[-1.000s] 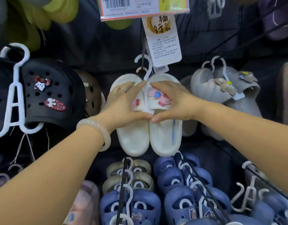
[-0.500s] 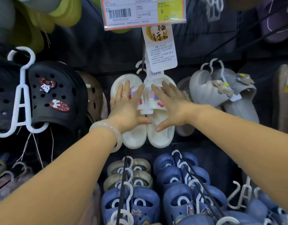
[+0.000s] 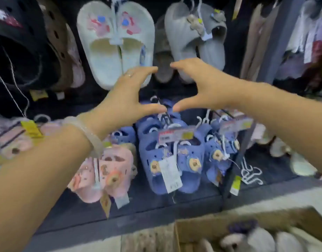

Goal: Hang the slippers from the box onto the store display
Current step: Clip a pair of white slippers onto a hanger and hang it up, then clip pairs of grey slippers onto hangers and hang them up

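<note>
A pair of white slippers with pink and blue charms (image 3: pixel 113 42) hangs on the dark display wall at the upper middle. Both my hands are off it and hold nothing. My left hand (image 3: pixel 127 95), with a ring and a pale bangle, is spread just below the pair's heels. My right hand (image 3: pixel 202 82) is spread open to the right, in front of the grey slippers (image 3: pixel 194 33). At the bottom right, the cardboard box (image 3: pixel 189 231) holds several pale slippers (image 3: pixel 262 240).
Black and brown clogs (image 3: pixel 29 42) hang at the left. Below my hands hang blue slippers (image 3: pixel 174 157) with price tags and pink slippers (image 3: pixel 104 171). Clothes (image 3: pixel 305 42) hang at the far right. A dark shelf edge (image 3: pixel 156 215) runs above the box.
Both hands have let go of the white pair and drawn back and down from it. The view has tilted down, so the box now shows at the bottom.
</note>
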The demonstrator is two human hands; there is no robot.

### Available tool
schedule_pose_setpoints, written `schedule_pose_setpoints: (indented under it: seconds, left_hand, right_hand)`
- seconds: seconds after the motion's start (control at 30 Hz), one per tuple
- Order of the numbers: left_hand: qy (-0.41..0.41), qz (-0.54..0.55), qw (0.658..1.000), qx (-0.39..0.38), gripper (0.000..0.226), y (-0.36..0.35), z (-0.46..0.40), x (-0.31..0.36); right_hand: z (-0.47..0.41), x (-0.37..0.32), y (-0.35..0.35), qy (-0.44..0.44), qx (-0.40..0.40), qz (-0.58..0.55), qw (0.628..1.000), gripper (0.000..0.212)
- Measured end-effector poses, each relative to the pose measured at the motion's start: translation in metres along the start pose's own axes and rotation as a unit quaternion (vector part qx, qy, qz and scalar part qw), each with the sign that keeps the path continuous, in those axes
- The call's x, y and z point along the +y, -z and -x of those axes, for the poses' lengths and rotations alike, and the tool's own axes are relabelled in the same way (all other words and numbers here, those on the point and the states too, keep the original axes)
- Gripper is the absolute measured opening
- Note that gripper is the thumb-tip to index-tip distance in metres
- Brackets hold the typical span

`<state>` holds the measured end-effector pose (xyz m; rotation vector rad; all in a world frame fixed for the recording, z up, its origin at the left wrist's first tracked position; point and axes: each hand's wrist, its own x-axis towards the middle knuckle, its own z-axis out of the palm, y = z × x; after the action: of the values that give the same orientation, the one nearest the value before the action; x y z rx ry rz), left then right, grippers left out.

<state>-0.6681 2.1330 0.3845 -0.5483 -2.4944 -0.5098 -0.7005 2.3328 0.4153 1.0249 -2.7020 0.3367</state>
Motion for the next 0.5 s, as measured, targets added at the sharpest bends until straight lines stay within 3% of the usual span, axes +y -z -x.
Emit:
schedule_pose_setpoints:
  seconds: [0.1, 0.2, 0.33, 0.5]
  left_hand:
    - [-0.043, 0.035, 0.996, -0.069, 0.089, -0.059, 0.04, 0.045]
    - [-0.057, 0.076, 0.98, -0.177, 0.072, -0.124, 0.074, 0.08]
    - [-0.006, 0.073, 0.926, -0.37, 0.056, -0.212, 0.117, 0.107]
    - [0.054, 0.052, 0.872, -0.484, 0.055, -0.288, 0.158, 0.114]
  right_hand:
    - [0.069, 0.02, -0.02, -0.023, -0.026, -0.017, 0.999, 0.088]
    - [0.138, 0.053, -0.065, -0.087, -0.122, -0.038, 0.988, 0.074]
    - [0.219, 0.097, -0.148, -0.137, -0.3, -0.05, 0.943, 0.066]
    - [0.264, 0.123, -0.236, -0.104, -0.368, -0.093, 0.919, 0.065]
